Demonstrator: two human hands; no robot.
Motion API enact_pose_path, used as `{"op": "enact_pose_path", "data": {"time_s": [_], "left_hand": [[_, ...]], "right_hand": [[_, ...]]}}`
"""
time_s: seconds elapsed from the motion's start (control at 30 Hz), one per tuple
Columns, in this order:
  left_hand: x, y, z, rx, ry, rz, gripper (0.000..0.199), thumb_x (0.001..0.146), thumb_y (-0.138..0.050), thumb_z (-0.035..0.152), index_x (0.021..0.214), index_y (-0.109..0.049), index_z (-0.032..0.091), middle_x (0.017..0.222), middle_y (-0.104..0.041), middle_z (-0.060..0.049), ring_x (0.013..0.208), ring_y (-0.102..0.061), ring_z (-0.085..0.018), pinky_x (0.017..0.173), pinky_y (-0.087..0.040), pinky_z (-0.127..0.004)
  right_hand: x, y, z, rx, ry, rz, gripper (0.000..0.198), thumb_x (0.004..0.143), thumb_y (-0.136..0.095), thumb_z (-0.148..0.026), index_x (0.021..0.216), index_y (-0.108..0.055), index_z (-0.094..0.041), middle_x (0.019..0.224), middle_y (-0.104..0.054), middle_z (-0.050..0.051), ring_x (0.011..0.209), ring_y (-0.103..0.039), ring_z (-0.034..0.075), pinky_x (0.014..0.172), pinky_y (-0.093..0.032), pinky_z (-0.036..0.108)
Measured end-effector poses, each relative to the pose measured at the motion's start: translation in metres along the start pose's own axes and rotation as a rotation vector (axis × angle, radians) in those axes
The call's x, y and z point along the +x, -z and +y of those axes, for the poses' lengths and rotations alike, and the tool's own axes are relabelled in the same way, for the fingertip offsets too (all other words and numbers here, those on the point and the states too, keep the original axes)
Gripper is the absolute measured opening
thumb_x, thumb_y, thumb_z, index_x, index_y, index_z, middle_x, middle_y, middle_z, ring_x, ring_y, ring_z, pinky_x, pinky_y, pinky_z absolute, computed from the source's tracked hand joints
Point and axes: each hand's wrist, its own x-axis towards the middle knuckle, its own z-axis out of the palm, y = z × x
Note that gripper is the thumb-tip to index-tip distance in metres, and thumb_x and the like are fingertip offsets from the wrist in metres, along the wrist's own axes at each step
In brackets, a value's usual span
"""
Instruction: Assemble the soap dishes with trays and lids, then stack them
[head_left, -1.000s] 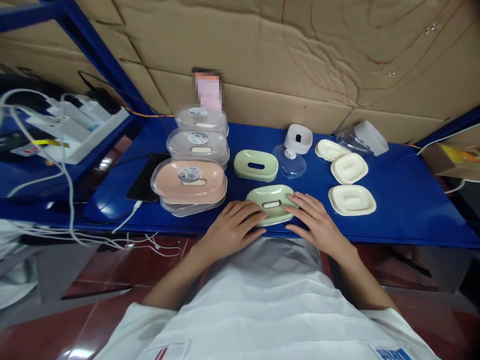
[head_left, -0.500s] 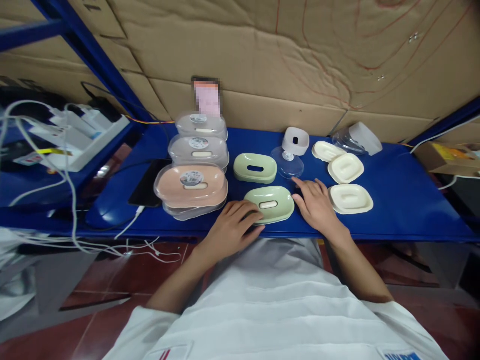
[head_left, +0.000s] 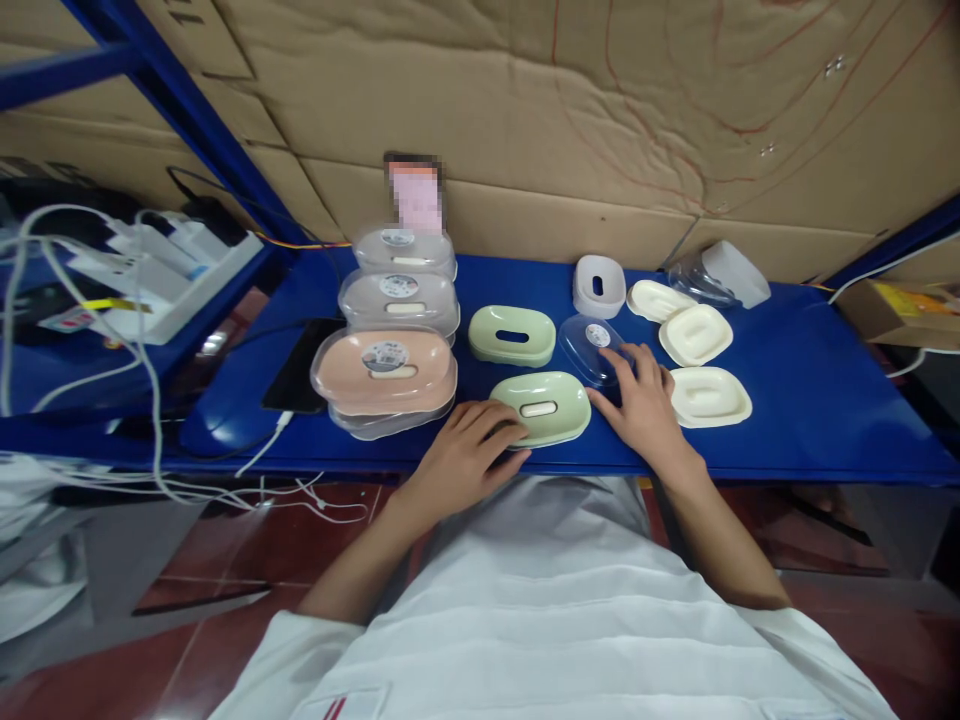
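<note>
A light-green soap dish (head_left: 551,428) with a cream insert in its slot lies near the table's front edge. My left hand (head_left: 472,450) is closed around its left end, fingers over the rim and thumb at the near side. My right hand (head_left: 641,400) has its fingertips on a clear lid (head_left: 583,350) with a round label, the thumb by the lid's near edge; part of the lid is hidden under the fingers. Behind the dish sits another green piece (head_left: 512,355) with an open slot. To the right lie several cream trays (head_left: 709,397).
Stacked lidded soap dishes (head_left: 384,385), pink on top, stand at left beside a black phone (head_left: 300,370). A pale slotted box (head_left: 598,285) and a clear-and-white container (head_left: 735,275) are at the back. White cables (head_left: 154,430) and a power strip (head_left: 217,285) lie far left.
My right hand has moved onto the clear lid, which has slid towards me and a little right, away from the pale slotted box. My left hand has stayed on the green dish.
</note>
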Motion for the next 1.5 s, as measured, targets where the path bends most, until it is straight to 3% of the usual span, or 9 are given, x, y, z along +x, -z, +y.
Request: {"op": "enact_pose_path", "data": {"time_s": [0.13,0.23,0.33,0.5,0.63,0.73,0.93,1.33,1.5], "left_hand": [[-0.002,-0.002,-0.002,-0.014,0.017,0.007,0.015,0.102,-0.07,0.022,0.117,-0.068,0.02,0.125,-0.072,-0.011,0.118,-0.069,-0.026,0.103,-0.058,-0.044],[-0.005,-0.003,-0.002,-0.025,0.061,0.032,0.02,0.103,-0.069,0.021,0.122,-0.067,0.021,0.14,-0.066,-0.015,0.133,-0.066,-0.029,0.109,-0.059,-0.046],[-0.007,-0.005,-0.002,-0.049,0.125,0.055,0.039,0.103,-0.069,0.022,0.141,-0.059,0.022,0.159,-0.052,-0.019,0.147,-0.058,-0.032,0.116,-0.057,-0.049],[-0.007,-0.007,-0.004,-0.081,0.14,0.085,0.077,0.104,-0.07,0.025,0.169,-0.031,0.028,0.176,-0.031,-0.021,0.161,-0.042,-0.036,0.123,-0.052,-0.053],[-0.005,-0.008,-0.006,-0.083,0.104,0.044,0.07,0.105,-0.068,0.022,0.167,-0.036,0.028,0.173,-0.038,-0.019,0.161,-0.042,-0.034,0.128,-0.047,-0.055],[-0.005,-0.008,-0.007,-0.089,0.106,0.08,0.065,0.104,-0.07,0.022,0.163,-0.043,0.027,0.167,-0.046,-0.018,0.157,-0.047,-0.033,0.126,-0.05,-0.055],[-0.005,-0.008,-0.008,-0.059,0.092,0.111,0.057,0.103,-0.072,0.024,0.156,-0.052,0.027,0.156,-0.054,-0.018,0.148,-0.056,-0.033,0.119,-0.056,-0.054],[-0.008,-0.011,-0.011,-0.085,0.066,0.146,0.048,0.102,-0.073,0.024,0.148,-0.061,0.027,0.149,-0.059,-0.015,0.144,-0.059,-0.03,0.117,-0.058,-0.053],[-0.006,-0.01,-0.008,-0.067,0.07,0.154,0.045,0.102,-0.073,0.024,0.146,-0.061,0.027,0.146,-0.059,-0.015,0.14,-0.061,-0.031,0.115,-0.059,-0.053]], "right_hand": [[-0.001,0.004,0.009,0.253,-0.048,0.05,0.055,0.107,-0.052,-0.058,0.147,-0.063,-0.023,0.144,-0.06,0.02,0.136,-0.061,0.04,0.112,-0.054,0.06],[-0.003,0.011,0.014,0.464,-0.016,0.078,0.047,0.107,-0.054,-0.054,0.145,-0.063,-0.027,0.144,-0.061,0.017,0.14,-0.059,0.035,0.117,-0.053,0.057],[-0.008,0.017,0.015,0.604,0.1,0.02,0.042,0.108,-0.056,-0.047,0.145,-0.06,-0.029,0.151,-0.057,0.015,0.147,-0.055,0.034,0.123,-0.048,0.059],[-0.016,0.018,0.006,0.643,0.356,-0.166,0.043,0.105,-0.065,-0.037,0.147,-0.058,-0.03,0.157,-0.053,0.014,0.155,-0.049,0.034,0.127,-0.046,0.059],[-0.015,0.014,-0.004,0.548,0.433,-0.206,0.062,0.104,-0.069,-0.038,0.162,-0.048,-0.031,0.17,-0.042,0.012,0.162,-0.038,0.034,0.131,-0.042,0.058],[-0.014,0.015,-0.007,0.473,0.484,-0.22,0.066,0.107,-0.064,-0.035,0.169,-0.04,-0.037,0.179,-0.033,0.007,0.166,-0.031,0.034,0.133,-0.039,0.061],[-0.013,0.019,-0.01,0.42,0.529,-0.179,0.073,0.107,-0.065,-0.03,0.172,-0.033,-0.039,0.18,-0.03,0.004,0.166,-0.031,0.033,0.13,-0.042,0.06],[-0.017,0.022,-0.004,0.3,0.636,-0.151,0.085,0.104,-0.07,-0.028,0.175,-0.024,-0.038,0.179,-0.032,0.008,0.165,-0.031,0.034,0.13,-0.043,0.058],[0.006,0.039,0.004,0.336,0.633,-0.224,0.066,0.108,-0.062,-0.038,0.17,-0.038,-0.039,0.171,-0.048,0.005,0.159,-0.046,0.031,0.127,-0.049,0.056]]}}
